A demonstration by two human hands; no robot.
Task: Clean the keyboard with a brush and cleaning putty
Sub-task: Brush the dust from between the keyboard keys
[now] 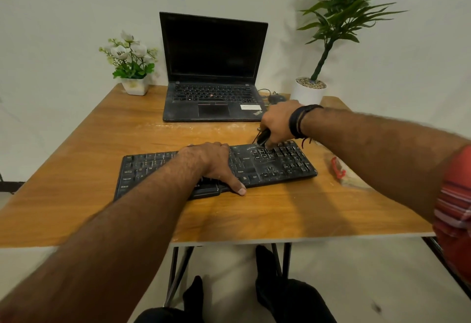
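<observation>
Two hands: left hand (212, 163) flat, pressing keyboard (267, 167); right hand (279, 124) grip curled round brush (262, 138).

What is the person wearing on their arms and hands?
Both forearms are bare, with no gloves on the left hand or the right hand. The right wrist has a dark band with thin dark and red cords hanging beside it. A red sleeve with pale stripes shows at the right upper arm.

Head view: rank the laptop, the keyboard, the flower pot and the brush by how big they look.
1. laptop
2. keyboard, slightly smaller, though nearer and partly covered by the left hand
3. flower pot
4. brush, mostly hidden in the right hand
</observation>
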